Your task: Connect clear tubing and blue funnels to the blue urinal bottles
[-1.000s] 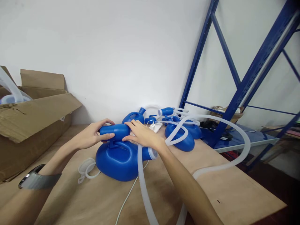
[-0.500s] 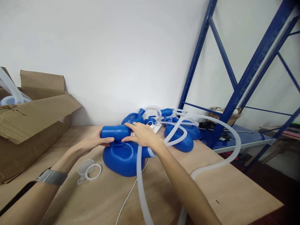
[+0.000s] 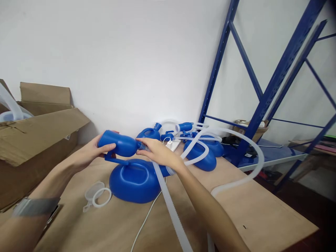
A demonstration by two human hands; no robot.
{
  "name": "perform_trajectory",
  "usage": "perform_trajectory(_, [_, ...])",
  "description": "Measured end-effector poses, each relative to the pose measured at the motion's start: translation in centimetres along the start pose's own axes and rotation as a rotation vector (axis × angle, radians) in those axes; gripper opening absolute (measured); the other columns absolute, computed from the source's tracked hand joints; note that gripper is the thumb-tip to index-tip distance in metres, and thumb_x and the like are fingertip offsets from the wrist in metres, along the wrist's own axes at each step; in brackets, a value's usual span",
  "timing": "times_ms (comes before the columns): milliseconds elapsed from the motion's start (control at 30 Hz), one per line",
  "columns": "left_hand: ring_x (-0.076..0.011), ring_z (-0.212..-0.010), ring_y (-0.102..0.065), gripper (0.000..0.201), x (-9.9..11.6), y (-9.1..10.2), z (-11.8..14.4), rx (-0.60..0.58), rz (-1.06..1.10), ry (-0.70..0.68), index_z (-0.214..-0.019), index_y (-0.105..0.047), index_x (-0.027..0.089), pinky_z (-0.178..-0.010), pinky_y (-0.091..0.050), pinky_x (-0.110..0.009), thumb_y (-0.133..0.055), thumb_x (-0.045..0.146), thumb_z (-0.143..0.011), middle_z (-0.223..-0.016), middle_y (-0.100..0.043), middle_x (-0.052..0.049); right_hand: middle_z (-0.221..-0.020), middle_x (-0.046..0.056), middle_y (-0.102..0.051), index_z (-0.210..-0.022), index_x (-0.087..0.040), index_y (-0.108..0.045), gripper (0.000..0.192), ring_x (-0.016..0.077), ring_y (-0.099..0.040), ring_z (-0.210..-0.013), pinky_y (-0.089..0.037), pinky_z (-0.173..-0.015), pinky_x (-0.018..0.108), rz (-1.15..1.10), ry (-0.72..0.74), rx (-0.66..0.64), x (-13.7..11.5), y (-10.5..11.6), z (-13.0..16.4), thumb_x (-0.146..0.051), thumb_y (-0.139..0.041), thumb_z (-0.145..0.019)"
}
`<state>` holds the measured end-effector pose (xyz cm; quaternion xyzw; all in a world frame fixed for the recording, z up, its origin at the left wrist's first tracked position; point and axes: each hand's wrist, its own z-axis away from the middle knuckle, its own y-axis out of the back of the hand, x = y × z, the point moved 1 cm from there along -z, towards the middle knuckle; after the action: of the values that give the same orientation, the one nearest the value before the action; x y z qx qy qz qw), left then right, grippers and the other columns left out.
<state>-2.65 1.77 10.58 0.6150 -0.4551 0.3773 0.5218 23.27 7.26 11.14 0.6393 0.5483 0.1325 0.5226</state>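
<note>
A blue urinal funnel [image 3: 122,144] is tilted in the air above a blue urinal bottle [image 3: 133,183], its wide end held in my left hand [image 3: 90,148]. Below the funnel hangs a blue handle. My right hand [image 3: 159,150] closes around the funnel's narrow end, where a clear corrugated hose [image 3: 173,206] meets it. From there the hose runs down toward me under my right wrist. The bottle lies on its side, its neck pointing right. To its left lies a translucent lid [image 3: 94,190] with a white ring [image 3: 102,198] beside it.
An open cardboard box [image 3: 39,133] holding hoses stands at left. More blue bottles [image 3: 201,155], funnels and looped hoses lie at the back right, near a white power strip [image 3: 174,144]. A white cable [image 3: 144,218] crosses the table. A blue metal rack [image 3: 246,63] rises at right.
Both hands have lifted the funnel's wide end up and left, away from the bottle, uncovering the bottle's handle. The hose below my right hand has swung to the right.
</note>
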Motion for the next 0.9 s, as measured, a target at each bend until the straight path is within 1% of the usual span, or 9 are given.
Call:
perform_trajectory(100, [-0.0196, -0.078, -0.068, 0.073, 2.3, -1.0, 0.6, 0.188, 0.03, -0.094, -0.13, -0.06, 0.027, -0.066, -0.056, -0.028, -0.081, 0.063, -0.07, -0.097, -0.071, -0.002, -0.123, 0.012, -0.072, -0.128, -0.016, -0.069, 0.034, 0.0241, -0.069, -0.11, -0.055, -0.098, 0.038, -0.223, -0.019, 0.093, -1.1, 0.8, 0.2, -0.037, -0.064, -0.101])
perform_trajectory(200, [-0.0168, -0.079, -0.062, 0.064, 4.3, -2.6, 1.3, 0.366, 0.115, -0.225, -0.11, -0.068, 0.023, -0.063, -0.051, -0.023, -0.088, 0.058, -0.06, -0.089, -0.066, 0.0, -0.102, 0.007, -0.07, -0.14, -0.016, -0.061, 0.043, 0.0152, -0.069, -0.081, -0.059, -0.075, 0.029, -0.513, -0.188, 0.096, -2.2, 1.4, 0.6, -0.036, -0.062, -0.102])
perform_trajectory(300, [-0.0149, -0.074, -0.057, 0.06, 5.5, -3.9, 1.9, 0.506, 0.18, -0.276, -0.099, -0.07, 0.021, -0.061, -0.05, -0.023, -0.09, 0.057, -0.056, -0.083, -0.063, 0.001, -0.084, 0.0, -0.058, -0.146, -0.015, -0.054, 0.048, 0.0055, -0.048, -0.053, -0.046, -0.047, 0.018, -0.785, -0.298, 0.018, -3.3, 1.8, 1.1, -0.035, -0.06, -0.102])
perform_trajectory(367, [-0.0141, -0.073, -0.056, 0.053, 6.0, -4.3, 2.4, 0.584, 0.254, -0.297, -0.09, -0.069, 0.02, -0.063, -0.051, -0.023, -0.09, 0.055, -0.055, -0.081, -0.063, 0.001, -0.08, -0.004, -0.049, -0.14, -0.016, -0.06, 0.045, 0.0031, -0.033, -0.049, -0.032, -0.039, 0.015, -0.904, -0.288, -0.009, -3.8, 1.9, 1.4, -0.038, -0.063, -0.101])
perform_trajectory(433, [-0.0129, -0.072, -0.054, 0.044, 6.4, -4.2, 2.8, 0.637, 0.296, -0.318, -0.083, -0.067, 0.02, -0.064, -0.05, -0.022, -0.088, 0.049, -0.057, -0.078, -0.061, 0.002, -0.073, -0.007, -0.039, -0.136, -0.017, -0.064, 0.048, 0.003, -0.025, -0.049, -0.023, -0.037, 0.014, -0.957, -0.265, -0.034, -4.2, 2.0, 1.5, -0.045, -0.068, -0.097])
perform_trajectory(533, [-0.0118, -0.068, -0.052, 0.035, 6.9, -3.5, 3.4, 0.663, 0.229, -0.308, -0.079, -0.067, 0.019, -0.059, -0.046, -0.02, -0.084, 0.043, -0.06, -0.072, -0.059, 0.003, -0.064, -0.011, -0.029, -0.142, -0.019, -0.062, 0.063, 0.0043, -0.024, -0.049, -0.02, -0.039, 0.014, -0.939, -0.255, -0.079, -4.5, 2.1, 1.7, -0.052, -0.075, -0.09])
perform_trajectory(600, [-0.0123, -0.066, -0.051, 0.034, 7.1, -2.9, 3.6, 0.665, 0.205, -0.257, -0.078, -0.067, 0.018, -0.054, -0.045, -0.02, -0.082, 0.042, -0.058, -0.069, -0.057, 0.003, -0.063, -0.011, -0.031, -0.146, -0.019, -0.06, 0.067, 0.0049, -0.026, -0.05, -0.023, -0.04, 0.014, -0.898, -0.231, -0.12, -4.7, 2.2, 1.8, -0.052, -0.076, -0.089])
perform_trajectory(767, [-0.0121, -0.061, -0.051, 0.038, 6.9, -2.0, 3.1, 0.657, 0.286, -0.12, -0.075, -0.065, 0.018, -0.047, -0.046, -0.02, -0.084, 0.043, -0.053, -0.067, -0.055, 0.003, -0.067, -0.007, -0.043, -0.145, -0.02, -0.062, 0.061, 0.0062, -0.037, -0.054, -0.033, -0.045, 0.017, -0.764, -0.14, -0.162, -4.5, 2.2, 1.9, -0.049, -0.073, -0.093])
perform_trajectory(900, [-0.0122, -0.061, -0.056, 0.047, 6.2, -1.9, 2.3, 0.543, 0.347, -0.031, -0.078, -0.065, 0.017, -0.047, -0.051, -0.019, -0.089, 0.048, -0.052, -0.071, -0.061, 0.002, -0.068, -0.006, -0.049, -0.141, -0.021, -0.065, 0.047, 0.0079, -0.046, -0.058, -0.042, -0.056, 0.02, -0.605, -0.019, -0.164, -4.3, 2.3, 1.8, -0.043, -0.066, -0.099])
